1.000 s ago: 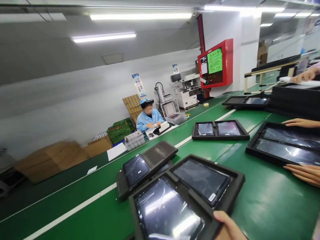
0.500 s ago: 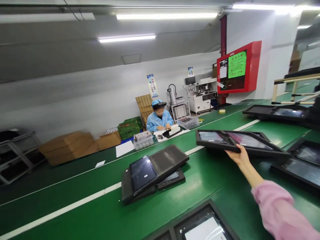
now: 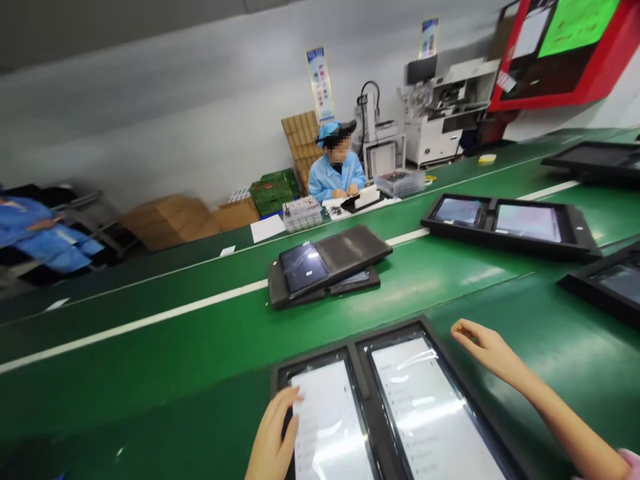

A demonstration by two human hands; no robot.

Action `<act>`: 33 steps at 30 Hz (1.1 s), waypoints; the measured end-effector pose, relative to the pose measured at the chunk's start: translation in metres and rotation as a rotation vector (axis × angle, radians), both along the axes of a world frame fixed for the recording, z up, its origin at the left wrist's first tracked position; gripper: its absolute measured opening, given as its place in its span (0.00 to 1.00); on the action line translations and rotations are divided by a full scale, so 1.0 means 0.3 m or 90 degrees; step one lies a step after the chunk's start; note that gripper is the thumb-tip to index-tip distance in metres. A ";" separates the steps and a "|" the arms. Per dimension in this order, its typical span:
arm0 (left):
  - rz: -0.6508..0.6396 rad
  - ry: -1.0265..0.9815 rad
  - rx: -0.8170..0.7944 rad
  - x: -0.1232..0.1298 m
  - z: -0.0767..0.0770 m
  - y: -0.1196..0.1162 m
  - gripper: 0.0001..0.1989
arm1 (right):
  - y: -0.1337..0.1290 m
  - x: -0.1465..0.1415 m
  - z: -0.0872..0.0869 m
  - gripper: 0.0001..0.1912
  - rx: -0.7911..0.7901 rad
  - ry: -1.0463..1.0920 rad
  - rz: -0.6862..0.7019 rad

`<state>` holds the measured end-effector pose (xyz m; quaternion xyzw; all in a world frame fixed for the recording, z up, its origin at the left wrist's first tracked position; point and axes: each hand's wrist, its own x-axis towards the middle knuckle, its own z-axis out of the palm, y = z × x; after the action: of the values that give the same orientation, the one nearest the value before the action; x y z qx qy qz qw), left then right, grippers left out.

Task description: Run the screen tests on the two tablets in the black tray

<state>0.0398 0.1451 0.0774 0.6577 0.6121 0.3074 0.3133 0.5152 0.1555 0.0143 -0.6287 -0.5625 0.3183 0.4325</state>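
Note:
In front of me lies a black foam tray with two tablets in its recesses. Bright white screens show on the left tablet and the right tablet, under glossy film. At the tray's left edge is my left hand, fingers stretched over the rim towards the left tablet and thumb apart. My right hand hovers over the green surface just right of the tray, loosely curved and holding nothing. Beyond it sits another black tray with two tablets.
Stacked foam trays with a dark tablet lie mid-surface. More trays are at the right. Across the green belt, a co-worker in blue sits by parts boxes. Another person in blue is at far left.
My right hand has let go of the far tray, which now lies flat, and has come back towards me. My left hand has come into view at the near tray. The view has tilted down.

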 end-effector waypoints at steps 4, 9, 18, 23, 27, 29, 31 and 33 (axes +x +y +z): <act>-0.065 0.128 0.044 0.087 0.010 0.068 0.19 | -0.132 -0.176 0.063 0.18 0.136 -0.261 0.140; 0.019 0.167 0.001 0.042 -0.048 -0.008 0.29 | -0.247 -0.333 0.040 0.22 0.198 -0.445 0.395; 0.101 0.065 -0.117 -0.051 -0.154 -0.149 0.38 | -0.188 -0.208 0.056 0.16 0.305 -0.441 0.331; 0.096 0.076 -0.114 -0.016 -0.144 -0.161 0.48 | -0.147 -0.268 0.055 0.19 0.355 -0.385 0.409; 0.137 0.095 -0.099 0.001 -0.157 -0.172 0.49 | -0.141 -0.324 0.039 0.20 0.360 -0.349 0.449; 0.134 0.108 -0.071 0.003 -0.170 -0.174 0.43 | -0.146 -0.334 0.037 0.20 0.355 -0.339 0.482; 0.126 0.123 -0.051 0.001 -0.182 -0.175 0.37 | -0.152 -0.336 0.041 0.20 0.361 -0.331 0.518; 0.126 0.133 -0.049 -0.003 -0.192 -0.175 0.34 | -0.158 -0.331 0.047 0.21 0.381 -0.321 0.535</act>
<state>0.0390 0.0925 0.0198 0.6101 0.7145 0.2433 0.2410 0.4158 0.1082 0.0285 -0.2580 -0.9154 0.1298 0.2803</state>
